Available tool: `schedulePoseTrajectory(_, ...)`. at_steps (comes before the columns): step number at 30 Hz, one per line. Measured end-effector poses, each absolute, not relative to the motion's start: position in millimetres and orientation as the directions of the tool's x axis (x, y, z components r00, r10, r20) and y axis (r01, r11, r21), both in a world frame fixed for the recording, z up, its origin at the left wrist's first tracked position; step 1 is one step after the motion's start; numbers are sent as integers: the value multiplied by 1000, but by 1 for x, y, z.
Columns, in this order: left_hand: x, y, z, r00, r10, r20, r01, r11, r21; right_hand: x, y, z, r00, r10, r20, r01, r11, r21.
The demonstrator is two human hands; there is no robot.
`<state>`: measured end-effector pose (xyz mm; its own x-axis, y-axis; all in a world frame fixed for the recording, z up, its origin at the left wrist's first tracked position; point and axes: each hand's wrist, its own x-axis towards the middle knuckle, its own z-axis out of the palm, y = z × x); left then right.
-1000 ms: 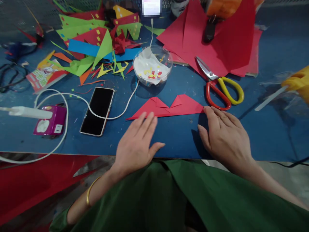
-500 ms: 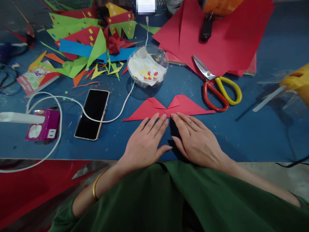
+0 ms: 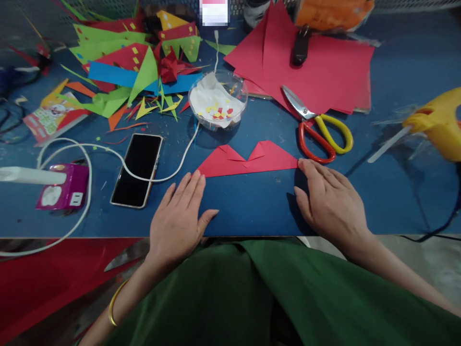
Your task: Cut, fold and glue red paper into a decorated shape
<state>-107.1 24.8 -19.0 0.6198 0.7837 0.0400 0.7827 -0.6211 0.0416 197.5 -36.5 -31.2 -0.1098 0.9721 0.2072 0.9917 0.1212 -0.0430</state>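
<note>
Folded paper [image 3: 248,166] before the bowl [image 3: 215,127]

Before me is a blue tabletop [image 3: 248,206]. Directly on it lies my folded red paper [image 3: 248,163], and beyond this stands a clear round bowl [image 3: 240,108]. At my left are a smartphone [image 3: 139,154] and a purple box [image 3: 77,180]. At my right are scissors [image 3: 317,139], their blades over the edge of red paper sheets [image 3: 331,72].

White cable [image 3: 154,180] across phone [image 3: 142,154]; purple box [image 3: 73,184] left; yellow glue gun [image 3: 442,126] far right.
</note>
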Motion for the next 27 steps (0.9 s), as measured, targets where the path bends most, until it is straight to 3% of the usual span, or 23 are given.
schedulePoseTrajectory(6,-103,13,-9,478,869,129,874,-486,34,196,-38,-33,-96,972,215,992,112,-62)
schedulePoseTrajectory(13,-54,29,-20,802,593,69,585,-803,112,196,-38,-34,-122,964,237,992,127,-6)
schedulePoseTrajectory(18,-47,34,-28,817,572,70,565,-819,101,184,-35,-29,-132,950,284,990,141,-9)
schedulePoseTrajectory(21,-48,34,-27,819,570,69,563,-821,97,164,-27,-27,-228,923,311,965,257,-56)
schedulePoseTrajectory(24,-48,35,-26,824,563,62,557,-825,91,146,-18,-28,-357,900,252,912,394,-114)
schedulePoseTrajectory(27,-50,37,-26,830,554,63,550,-832,74,146,-15,-30,-365,905,221,910,397,-124)
